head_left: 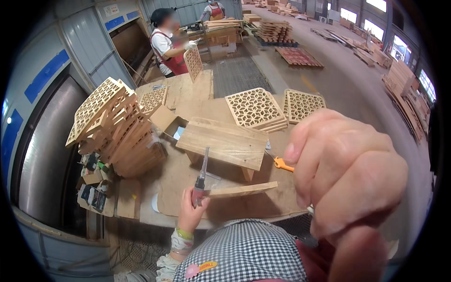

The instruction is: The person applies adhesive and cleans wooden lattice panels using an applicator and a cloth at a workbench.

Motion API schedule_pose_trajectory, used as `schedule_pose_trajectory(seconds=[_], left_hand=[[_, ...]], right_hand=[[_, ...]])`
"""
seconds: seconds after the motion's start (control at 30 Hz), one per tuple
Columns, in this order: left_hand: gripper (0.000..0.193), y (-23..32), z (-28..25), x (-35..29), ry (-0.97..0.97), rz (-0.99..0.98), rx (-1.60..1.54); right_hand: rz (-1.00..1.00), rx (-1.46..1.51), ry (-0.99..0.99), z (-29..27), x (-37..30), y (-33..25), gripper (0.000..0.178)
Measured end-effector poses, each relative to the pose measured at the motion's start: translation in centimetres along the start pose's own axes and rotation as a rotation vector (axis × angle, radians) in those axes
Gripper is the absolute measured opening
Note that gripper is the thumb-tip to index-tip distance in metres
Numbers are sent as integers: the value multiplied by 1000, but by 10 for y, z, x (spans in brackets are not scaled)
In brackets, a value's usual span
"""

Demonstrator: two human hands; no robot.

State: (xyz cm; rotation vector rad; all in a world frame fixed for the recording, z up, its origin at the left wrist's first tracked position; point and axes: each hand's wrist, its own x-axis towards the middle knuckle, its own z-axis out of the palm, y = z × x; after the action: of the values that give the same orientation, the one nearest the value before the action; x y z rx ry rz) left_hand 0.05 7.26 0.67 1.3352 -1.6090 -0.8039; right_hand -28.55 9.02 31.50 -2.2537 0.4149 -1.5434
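Note:
My left hand [189, 211] is closed around the dark red handle of a long, narrow grey-bladed tool [204, 171], its tip pointing away from me. Beside that hand, a pale wooden panel [244, 189] shows nearly edge-on; whether the fingers also touch it I cannot tell. My right hand [350, 174] looms large and close, its fingers curled into a fist. A small pale bit shows between those fingers, too hidden to name. An orange-handled tool [283, 164] with a thin metal tip appears beside the right fist; whether it is held is unclear. Beyond stands a small wooden bench [223, 141].
Lattice panels [253, 107] lie at the table's far side, with another lattice panel [304, 105] to their right. A tall, uneven stack of panels [127, 131] rises on the left, near an open cardboard box [164, 118]. Across the table, a person [169, 51] holds a lattice panel [193, 63].

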Motion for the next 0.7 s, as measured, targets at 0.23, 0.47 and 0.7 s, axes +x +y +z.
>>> schedule_pose_trajectory(seconds=[0.23,0.47,0.7], left_hand=[[42,-2,0,6,24,-3,-22],[44,-7,7,10,-5,-106,-32],[43,-7,4,13,-16,-111,-78]], right_hand=[[167,220,124,23,-5,2,32],[-94,306,354,18,-6,33,31],[-218,309,430,14,4,46,38]])
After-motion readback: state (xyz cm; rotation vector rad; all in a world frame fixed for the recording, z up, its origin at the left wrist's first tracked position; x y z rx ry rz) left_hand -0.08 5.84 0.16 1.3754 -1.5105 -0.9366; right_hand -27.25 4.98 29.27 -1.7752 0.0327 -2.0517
